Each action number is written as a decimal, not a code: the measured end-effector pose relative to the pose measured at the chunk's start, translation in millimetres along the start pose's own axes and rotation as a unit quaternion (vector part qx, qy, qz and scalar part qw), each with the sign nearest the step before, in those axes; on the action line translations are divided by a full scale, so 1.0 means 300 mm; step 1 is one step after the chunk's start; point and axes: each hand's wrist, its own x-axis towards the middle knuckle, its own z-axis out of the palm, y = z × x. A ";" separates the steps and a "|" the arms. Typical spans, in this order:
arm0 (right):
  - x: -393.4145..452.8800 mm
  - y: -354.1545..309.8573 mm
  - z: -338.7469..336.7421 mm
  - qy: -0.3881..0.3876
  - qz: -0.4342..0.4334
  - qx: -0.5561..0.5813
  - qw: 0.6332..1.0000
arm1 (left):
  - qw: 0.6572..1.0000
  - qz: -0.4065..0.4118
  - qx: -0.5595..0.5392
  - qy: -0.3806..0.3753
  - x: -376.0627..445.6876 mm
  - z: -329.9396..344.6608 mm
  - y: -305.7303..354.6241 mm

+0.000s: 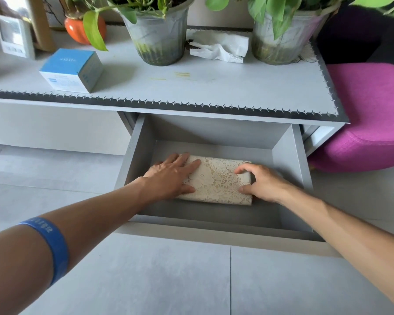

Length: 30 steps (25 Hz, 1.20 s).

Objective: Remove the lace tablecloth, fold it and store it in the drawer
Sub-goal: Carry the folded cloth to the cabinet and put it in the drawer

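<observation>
A person's 2 hands settle the folded lace tablecloth point(216, 181) onto the floor of the open drawer point(298, 160), where it lies flat as a compact rectangle, nearer the front than the back. The left hand point(171, 176) lies palm-down on the bundle's left end, fingers point(187, 164) straight and spread, apparently pressing the layers so the fold does not spring open. The right hand point(259, 183) grips the right end, thumb on the near edge and curled fingers over the far corner — a hold that looks meant to square the bundle before letting go.

The drawer stands pulled well out beneath the counter point(214, 87), leaving room for both forearms; a blue wristband point(52, 244) circles the left arm. On the counter stand 2 potted plants point(159, 39), with a crumpled tissue point(221, 47) between them and a blue-and-white box point(72, 70) to the left. A magenta stool point(369, 114) sits just beside the counter's right end.

By the look of it, the folding is finished and the storing nearly so — what remains is to withdraw both hands and push the drawer closed.
</observation>
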 end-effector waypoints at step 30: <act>-0.172 0.080 -0.004 0.250 -0.235 -0.529 0.776 | 0.879 0.133 0.417 0.190 -0.170 -0.063 -0.097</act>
